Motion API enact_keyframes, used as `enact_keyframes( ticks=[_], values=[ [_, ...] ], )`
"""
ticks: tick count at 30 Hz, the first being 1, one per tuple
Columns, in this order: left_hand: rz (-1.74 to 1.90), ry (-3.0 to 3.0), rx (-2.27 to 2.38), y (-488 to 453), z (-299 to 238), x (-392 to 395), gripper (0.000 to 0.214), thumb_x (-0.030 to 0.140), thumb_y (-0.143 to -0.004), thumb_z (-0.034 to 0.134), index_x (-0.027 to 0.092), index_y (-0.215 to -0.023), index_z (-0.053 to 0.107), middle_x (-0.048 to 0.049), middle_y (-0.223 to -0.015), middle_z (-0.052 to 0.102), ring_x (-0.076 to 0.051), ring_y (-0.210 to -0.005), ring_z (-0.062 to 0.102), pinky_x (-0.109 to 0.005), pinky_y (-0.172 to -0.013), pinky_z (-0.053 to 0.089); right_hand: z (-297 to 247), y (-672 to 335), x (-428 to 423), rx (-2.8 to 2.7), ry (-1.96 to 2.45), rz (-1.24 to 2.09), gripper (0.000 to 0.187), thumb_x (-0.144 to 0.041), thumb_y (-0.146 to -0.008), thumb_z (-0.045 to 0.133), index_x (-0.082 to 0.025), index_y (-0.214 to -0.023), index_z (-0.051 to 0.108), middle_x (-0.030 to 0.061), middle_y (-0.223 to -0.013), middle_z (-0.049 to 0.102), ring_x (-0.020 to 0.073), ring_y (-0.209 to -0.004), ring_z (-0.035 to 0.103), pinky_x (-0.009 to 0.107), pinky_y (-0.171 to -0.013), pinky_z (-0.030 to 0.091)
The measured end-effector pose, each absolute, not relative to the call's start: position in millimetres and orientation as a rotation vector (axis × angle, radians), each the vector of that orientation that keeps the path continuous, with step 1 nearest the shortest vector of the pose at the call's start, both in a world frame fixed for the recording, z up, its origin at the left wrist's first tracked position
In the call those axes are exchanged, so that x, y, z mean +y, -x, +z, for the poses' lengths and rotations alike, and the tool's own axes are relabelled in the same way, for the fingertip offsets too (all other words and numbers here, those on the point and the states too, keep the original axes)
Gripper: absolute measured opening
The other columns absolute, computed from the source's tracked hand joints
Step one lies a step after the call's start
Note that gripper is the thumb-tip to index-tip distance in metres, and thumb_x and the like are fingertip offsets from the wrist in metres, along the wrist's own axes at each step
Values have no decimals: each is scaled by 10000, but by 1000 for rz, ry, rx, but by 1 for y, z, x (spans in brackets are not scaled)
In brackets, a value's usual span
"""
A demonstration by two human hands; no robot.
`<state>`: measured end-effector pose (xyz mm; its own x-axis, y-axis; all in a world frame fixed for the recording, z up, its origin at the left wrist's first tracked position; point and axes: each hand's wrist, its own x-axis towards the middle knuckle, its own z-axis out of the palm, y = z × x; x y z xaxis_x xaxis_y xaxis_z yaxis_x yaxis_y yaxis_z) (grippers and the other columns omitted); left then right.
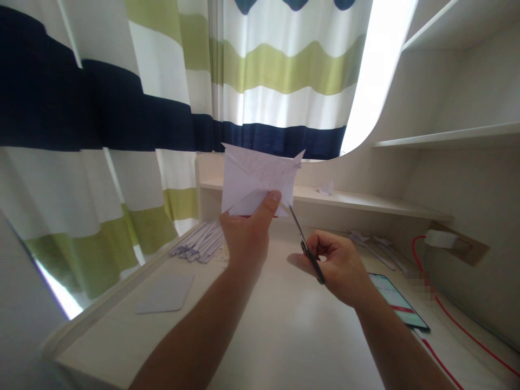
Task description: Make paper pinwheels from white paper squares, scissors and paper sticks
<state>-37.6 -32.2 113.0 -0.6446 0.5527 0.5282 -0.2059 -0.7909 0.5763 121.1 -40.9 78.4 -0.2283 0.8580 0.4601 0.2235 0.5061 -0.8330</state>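
Note:
My left hand [252,227] grips a white sheet of paper [260,173] and holds it upright above the desk, thumb on the near face. The paper's corners are slit, with pointed flaps sticking out at the top. A bit of red shows along its lower edge, behind my thumb. In my right hand [335,262] is a pair of scissors [311,254] with dark handles, its blades pointing up to the paper's lower right corner. Whether the blades touch the paper I cannot tell.
Several rolled paper sticks [201,242] lie at the desk's back left, a white card [166,293] nearer. On the right are a phone [400,303], a red cable [467,322], a white charger [441,238] and more paper pieces [377,246]. A low shelf [365,201] runs behind.

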Motion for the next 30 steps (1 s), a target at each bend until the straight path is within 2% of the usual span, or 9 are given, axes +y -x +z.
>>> enact_keyframes(
  ticks=[12, 23, 27, 30],
  values=[
    [2349, -1032, 750, 40, 115, -36, 266, 367, -697, 902, 169, -792, 751, -33, -740, 760, -202, -736, 769, -250, -605, 619, 76, -122, -40, -1732, 903, 752, 556, -421, -665, 979, -224, -619, 462, -72, -578, 442, 101, -556, 353, 264, -502, 278],
    [2393, -1079, 729, 44, 115, -35, 257, 344, -725, 913, 163, -709, 731, -28, -739, 759, -145, -677, 717, -210, -596, 585, 78, -133, -33, -1832, 946, 816, 469, -443, -702, 950, -215, -689, 540, -58, -635, 528, 111, -585, 435, 259, -530, 350],
    [2330, -1089, 725, 49, 114, -27, 277, 352, -716, 921, 154, -685, 729, -36, -734, 756, -153, -686, 717, -217, -601, 587, 66, -154, -3, -1876, 1255, 762, 487, -488, -692, 939, -230, -793, 538, -44, -677, 613, 123, -582, 520, 247, -510, 353],
    [2215, -1128, 685, 49, 110, -16, 251, 333, -688, 931, 153, -745, 766, -31, -738, 755, -162, -680, 713, -225, -571, 584, 36, -168, 23, -2002, 1717, 704, 396, -451, -763, 865, -227, -743, 540, 16, -647, 699, 137, -507, 567, 254, -473, 356]
  ],
)
